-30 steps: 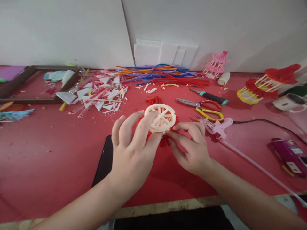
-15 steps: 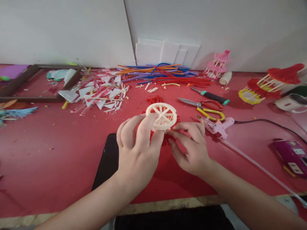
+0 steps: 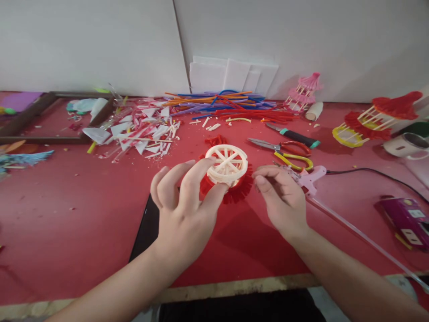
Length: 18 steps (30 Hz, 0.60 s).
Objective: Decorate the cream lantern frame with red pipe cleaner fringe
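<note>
A cream spoked wheel (image 3: 231,166) is gripped at its left rim between the thumb and fingers of my left hand (image 3: 187,201). Beneath it is a red fringed ring (image 3: 244,190), partly hidden by the wheel and my fingers. My right hand (image 3: 281,192) is just right of the fringe, apart from the wheel. Its thumb and index finger are pinched together; anything between them is too small to make out. The pink glue gun (image 3: 311,181) lies behind that hand, a clear glue stick trailing from it.
Pliers (image 3: 291,146), a cutter (image 3: 300,137) and yellow-handled cutters (image 3: 295,162) lie beyond my right hand. Paper and straw scraps (image 3: 144,127) and coloured pipe cleaners (image 3: 217,105) lie at the back. Pagoda-like models (image 3: 368,120) stand right; a black phone (image 3: 145,230) lies by my left wrist.
My right hand has drawn back to the right, away from the wheel, showing more of the red fringe. My left hand still grips the wheel, its outer fingers shifted slightly left.
</note>
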{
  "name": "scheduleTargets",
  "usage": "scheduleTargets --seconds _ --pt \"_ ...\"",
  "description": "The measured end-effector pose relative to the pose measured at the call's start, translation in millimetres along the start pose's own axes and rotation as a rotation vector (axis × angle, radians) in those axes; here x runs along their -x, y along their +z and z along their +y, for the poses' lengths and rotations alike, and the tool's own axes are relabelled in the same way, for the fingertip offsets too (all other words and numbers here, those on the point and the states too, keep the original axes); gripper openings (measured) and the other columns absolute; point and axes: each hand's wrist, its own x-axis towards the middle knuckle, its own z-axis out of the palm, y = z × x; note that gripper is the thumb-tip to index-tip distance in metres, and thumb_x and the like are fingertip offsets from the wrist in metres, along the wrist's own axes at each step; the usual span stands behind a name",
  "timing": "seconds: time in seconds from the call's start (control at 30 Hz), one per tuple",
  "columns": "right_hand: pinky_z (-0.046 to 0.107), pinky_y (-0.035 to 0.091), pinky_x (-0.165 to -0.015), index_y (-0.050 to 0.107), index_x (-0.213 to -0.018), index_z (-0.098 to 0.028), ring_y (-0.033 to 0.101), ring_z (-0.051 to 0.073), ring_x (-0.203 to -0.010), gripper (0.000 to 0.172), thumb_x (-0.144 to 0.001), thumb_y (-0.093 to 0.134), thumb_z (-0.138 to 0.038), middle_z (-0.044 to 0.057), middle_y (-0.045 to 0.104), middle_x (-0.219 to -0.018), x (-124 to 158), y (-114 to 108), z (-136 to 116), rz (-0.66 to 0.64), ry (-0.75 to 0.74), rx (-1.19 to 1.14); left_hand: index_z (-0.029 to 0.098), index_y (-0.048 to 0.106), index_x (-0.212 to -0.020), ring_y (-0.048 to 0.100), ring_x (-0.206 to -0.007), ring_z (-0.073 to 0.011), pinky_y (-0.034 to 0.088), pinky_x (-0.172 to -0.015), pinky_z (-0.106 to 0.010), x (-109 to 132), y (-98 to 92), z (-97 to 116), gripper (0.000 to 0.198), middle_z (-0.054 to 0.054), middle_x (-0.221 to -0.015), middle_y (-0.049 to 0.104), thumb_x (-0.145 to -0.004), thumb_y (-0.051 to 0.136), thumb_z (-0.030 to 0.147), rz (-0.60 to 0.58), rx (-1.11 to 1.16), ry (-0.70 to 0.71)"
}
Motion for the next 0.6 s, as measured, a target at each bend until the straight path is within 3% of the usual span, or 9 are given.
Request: scheduleTargets --seconds 0.07,0.13,0.23,0.3,0.37,0.4,0.47,0.53,0.6 --pt "0.028 0.053 -0.072 0.066 -0.089 -0.026 0.060 0.012 -0.077 0.010 -0.095 0.065 -0.035 -0.001 0.064 -0.088 -4.9 -1.0 1.0 0.011 0.104 -0.281 0.026 0.071 -0.098 0.052 -0.117 -0.0368 0.042 -0.101 -0.058 -2.0 -7.3 -2.5 0.020 -0.012 -0.131 0.059 -0.085 0.070 0.011 -0.026 0.038 -0.027" --pt "0.029 0.056 -0.082 0.063 -0.082 -0.024 0.062 0.013 -0.084 0.015 -0.091 0.069 -0.035 -0.001 0.060 -0.084 -12.0 -3.4 -0.1 0.020 0.172 -0.548 0.026 0.070 -0.102 0.054 -0.118 -0.0373 0.041 -0.099 -0.060 -6.3 -15.2 -6.2 0.022 -0.013 -0.133 0.059 -0.088 0.066 0.010 -0.060 0.095 -0.063" --pt "0.030 0.056 -0.095 0.056 -0.077 -0.024 0.065 0.012 -0.085 0.018 -0.088 0.069 -0.030 -0.003 0.055 -0.078 -23.3 -11.2 -4.9 0.016 0.306 -0.769 0.024 0.066 -0.105 0.056 -0.122 -0.0351 0.042 -0.103 -0.059 -18.4 -24.8 -13.7 0.018 -0.014 -0.135 0.059 -0.091 0.062 0.012 -0.075 0.180 -0.113" --pt "0.025 0.059 -0.073 0.054 -0.080 -0.025 0.055 0.008 -0.058 0.015 -0.091 0.063 -0.028 -0.007 0.048 -0.069 -28.9 -18.5 -8.5 -0.059 0.414 -0.815 0.023 0.063 -0.108 0.060 -0.120 -0.0309 0.044 -0.104 -0.055 -28.9 -27.7 -18.3 0.018 -0.013 -0.130 0.063 -0.093 0.060 0.013 -0.063 0.242 -0.107" --pt "0.022 0.044 -0.043 0.051 -0.082 -0.026 0.028 0.007 -0.038 0.013 -0.092 0.058 -0.029 -0.011 0.035 -0.058 -32.2 -25.7 -11.3 -0.165 0.478 -0.779 0.023 0.061 -0.108 0.065 -0.113 -0.0263 0.048 -0.102 -0.049 -38.8 -26.7 -21.1 0.016 -0.008 -0.119 0.068 -0.095 0.058 0.015 -0.068 0.337 -0.070" --pt "0.023 0.033 -0.036 0.049 -0.081 -0.027 0.017 0.008 -0.035 0.015 -0.093 0.057 -0.031 -0.012 0.028 -0.054 -33.1 -28.7 -12.4 -0.212 0.488 -0.739 0.023 0.060 -0.109 0.066 -0.111 -0.0251 0.049 -0.102 -0.047 -42.8 -24.7 -21.8 0.016 -0.007 -0.116 0.069 -0.095 0.057 0.016 -0.080 0.378 -0.044" --pt "0.025 0.021 -0.033 0.041 -0.077 -0.028 0.009 0.009 -0.035 0.023 -0.093 0.056 -0.038 -0.013 0.017 -0.049 -34.3 -32.9 -14.2 -0.273 0.469 -0.633 0.022 0.058 -0.115 0.065 -0.115 -0.0267 0.050 -0.104 -0.048 -47.7 -17.6 -22.7 0.018 -0.008 -0.120 0.068 -0.097 0.058 0.023 -0.125 0.423 0.001" --pt "0.026 0.020 -0.034 0.032 -0.073 -0.029 0.008 0.010 -0.035 0.035 -0.093 0.055 -0.047 -0.013 0.013 -0.047 -35.2 -35.1 -16.1 -0.299 0.426 -0.520 0.020 0.052 -0.129 0.058 -0.128 -0.0345 0.047 -0.109 -0.055 -48.0 -7.3 -23.7 0.043 -0.015 -0.134 0.060 -0.095 0.065 0.042 -0.183 0.419 0.020" --pt "0.026 0.021 -0.035 0.025 -0.072 -0.028 0.008 0.010 -0.035 0.043 -0.095 0.051 -0.055 -0.013 0.011 -0.046 -36.4 -36.3 -18.1 -0.295 0.382 -0.423 0.017 0.039 -0.144 0.046 -0.140 -0.0448 0.041 -0.114 -0.064 -44.3 4.4 -25.5 0.088 -0.022 -0.146 0.049 -0.080 0.074 0.067 -0.220 0.401 0.010"
